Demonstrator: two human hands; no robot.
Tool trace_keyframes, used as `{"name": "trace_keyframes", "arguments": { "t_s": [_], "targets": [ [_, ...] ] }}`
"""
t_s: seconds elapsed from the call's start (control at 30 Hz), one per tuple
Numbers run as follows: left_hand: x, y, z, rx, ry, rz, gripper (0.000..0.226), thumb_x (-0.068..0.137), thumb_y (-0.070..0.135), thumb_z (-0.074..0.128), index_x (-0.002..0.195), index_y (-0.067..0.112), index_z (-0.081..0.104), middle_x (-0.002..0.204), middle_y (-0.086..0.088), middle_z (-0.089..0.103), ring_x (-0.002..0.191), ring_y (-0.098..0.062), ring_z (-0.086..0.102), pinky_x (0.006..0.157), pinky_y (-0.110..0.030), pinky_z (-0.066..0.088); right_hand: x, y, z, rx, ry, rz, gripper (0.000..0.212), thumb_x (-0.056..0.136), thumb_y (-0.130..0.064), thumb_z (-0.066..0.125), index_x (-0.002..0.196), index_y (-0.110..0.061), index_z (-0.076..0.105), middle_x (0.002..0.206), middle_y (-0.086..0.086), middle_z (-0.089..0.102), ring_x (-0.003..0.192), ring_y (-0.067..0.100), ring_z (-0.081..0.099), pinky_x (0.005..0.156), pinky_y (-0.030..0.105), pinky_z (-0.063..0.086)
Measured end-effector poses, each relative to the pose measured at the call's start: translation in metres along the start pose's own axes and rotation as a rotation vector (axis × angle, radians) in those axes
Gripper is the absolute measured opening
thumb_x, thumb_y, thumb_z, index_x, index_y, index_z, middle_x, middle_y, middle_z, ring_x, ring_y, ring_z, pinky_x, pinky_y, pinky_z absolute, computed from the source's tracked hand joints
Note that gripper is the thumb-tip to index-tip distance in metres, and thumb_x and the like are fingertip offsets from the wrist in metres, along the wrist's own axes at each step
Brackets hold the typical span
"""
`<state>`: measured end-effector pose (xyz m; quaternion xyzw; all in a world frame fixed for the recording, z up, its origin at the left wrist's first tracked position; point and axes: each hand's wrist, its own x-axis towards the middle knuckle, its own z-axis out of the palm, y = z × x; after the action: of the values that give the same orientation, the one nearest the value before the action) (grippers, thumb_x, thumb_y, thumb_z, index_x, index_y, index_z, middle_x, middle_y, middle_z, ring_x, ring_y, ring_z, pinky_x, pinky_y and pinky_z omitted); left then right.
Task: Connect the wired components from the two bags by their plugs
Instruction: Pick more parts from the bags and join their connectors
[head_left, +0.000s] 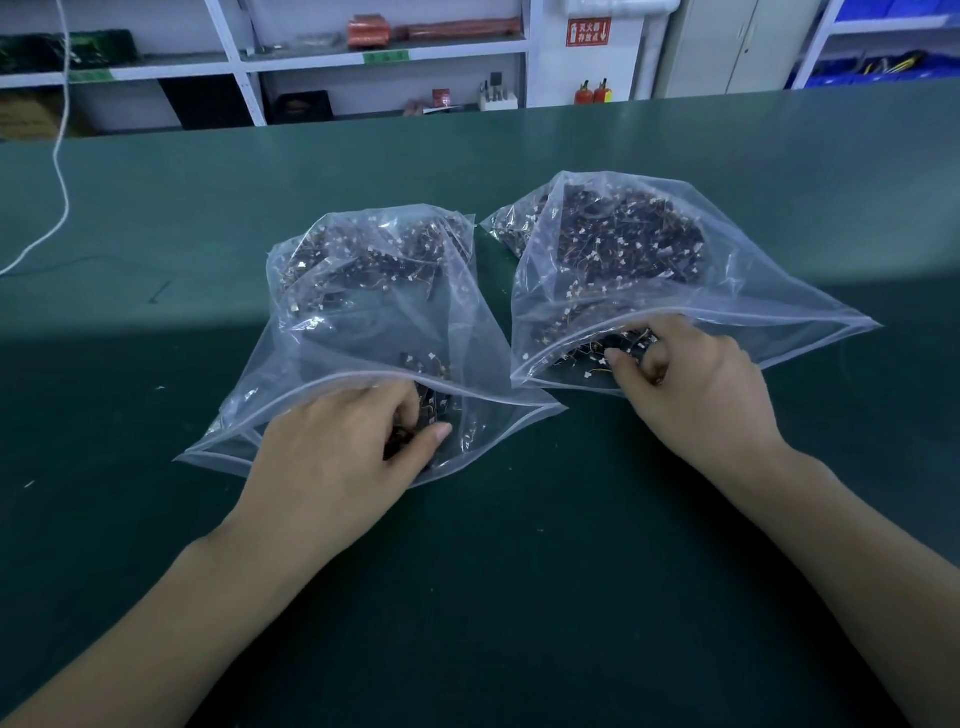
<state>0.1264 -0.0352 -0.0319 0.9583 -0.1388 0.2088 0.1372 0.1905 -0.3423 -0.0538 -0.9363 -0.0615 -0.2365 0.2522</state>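
Here both hands, left (337, 447) and right (691, 379), reach with curled fingers into the bags, pinching wired components.

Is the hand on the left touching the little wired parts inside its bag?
Touching. The head view shows the left hand reaching into the left bag, fingers curled around dark wired components.

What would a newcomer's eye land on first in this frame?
Two clear plastic bags lie side by side at mid-table, the left bag and the right bag, both stuffed with small dark wired components. The left hand reaches into the left bag's open mouth, and the right hand into the right bag's, fingers curled among the parts. Everything sits on a dark green table, with white shelving behind.
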Motion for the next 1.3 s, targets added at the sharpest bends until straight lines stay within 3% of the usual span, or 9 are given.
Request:
{"name": "trace_keyframes", "arguments": {
  "t_s": [0.07,0.17,0.37,0.47,0.67,0.77,1.13,1.3],
  "targets": [
    [0.001,-0.001,0.000,0.023,0.027,-0.007,0.023,0.094,0.049,0.068,0.083,0.034,0.054,0.073,0.019,0.054,0.073,-0.009,0.053,0.057,-0.026,0.036,-0.003,-0.006,-0.001,0.068,-0.001,-0.021,0.016,0.097,-0.036,0.069,0.092,-0.040,0.054,0.057,-0.008,0.057,0.054,0.009,0.054,0.055,0.023,0.032],
    [0.001,0.000,0.001,0.062,0.013,0.002,0.008,0.095,0.041,0.069,0.095,0.033,0.066,0.091,0.018,0.068,0.092,-0.015,0.064,0.068,-0.028,0.042,-0.007,-0.014,0.000,0.144,-0.017,-0.044,0.001,0.098,-0.033,0.069,0.098,-0.034,0.070,0.063,-0.013,0.059,0.058,0.016,0.055,0.056,0.026,0.038],
    [0.000,-0.003,0.004,0.087,-0.066,0.097,0.027,0.096,0.042,0.068,0.122,0.037,0.076,0.108,0.018,0.074,0.102,-0.017,0.070,0.076,-0.029,0.046,-0.013,-0.024,-0.001,0.199,-0.010,-0.113,0.005,0.099,-0.026,0.069,0.095,-0.027,0.072,0.052,-0.006,0.046,0.049,0.020,0.043,0.055,0.031,0.044],
    [0.001,-0.004,0.001,0.057,-0.059,0.099,0.027,0.094,0.049,0.070,0.119,0.040,0.077,0.110,0.022,0.075,0.105,-0.014,0.071,0.073,-0.027,0.047,-0.014,-0.027,-0.001,0.227,-0.021,-0.133,0.006,0.099,-0.023,0.069,0.093,-0.025,0.072,0.049,-0.006,0.042,0.048,0.018,0.040,0.055,0.031,0.042],
    [0.003,-0.005,0.001,0.053,0.011,0.116,0.014,0.087,0.027,0.082,0.099,0.033,0.084,0.095,0.020,0.078,0.091,-0.014,0.075,0.070,-0.027,0.051,-0.016,-0.031,-0.002,0.256,-0.013,-0.155,0.008,0.098,-0.022,0.070,0.091,-0.026,0.071,0.051,-0.004,0.043,0.049,0.018,0.038,0.055,0.027,0.033],
    [0.003,-0.005,0.002,0.033,0.063,0.145,0.015,0.086,0.018,0.085,0.094,0.030,0.083,0.090,0.017,0.078,0.085,-0.016,0.075,0.067,-0.034,0.059,-0.016,-0.032,-0.003,0.264,-0.011,-0.167,0.008,0.098,-0.022,0.070,0.091,-0.025,0.072,0.049,-0.004,0.040,0.048,0.017,0.038,0.055,0.028,0.034],
    [0.001,0.001,0.001,-0.082,0.240,0.273,0.016,0.091,0.009,0.083,0.102,0.020,0.081,0.092,0.011,0.076,0.079,-0.010,0.068,0.063,-0.039,0.061,-0.018,-0.033,-0.002,0.317,-0.017,-0.218,0.009,0.099,-0.018,0.071,0.094,-0.026,0.073,0.049,-0.004,0.039,0.047,0.017,0.037,0.053,0.031,0.041],
    [0.001,0.007,-0.003,-0.158,0.316,0.354,0.007,0.099,0.011,0.075,0.098,0.011,0.081,0.090,0.005,0.075,0.076,-0.013,0.067,0.071,-0.033,0.058,-0.020,-0.038,-0.003,0.389,-0.033,-0.310,0.007,0.101,-0.015,0.071,0.099,-0.020,0.075,0.051,-0.011,0.035,0.046,0.013,0.036,0.055,0.023,0.034]
  ]
}}
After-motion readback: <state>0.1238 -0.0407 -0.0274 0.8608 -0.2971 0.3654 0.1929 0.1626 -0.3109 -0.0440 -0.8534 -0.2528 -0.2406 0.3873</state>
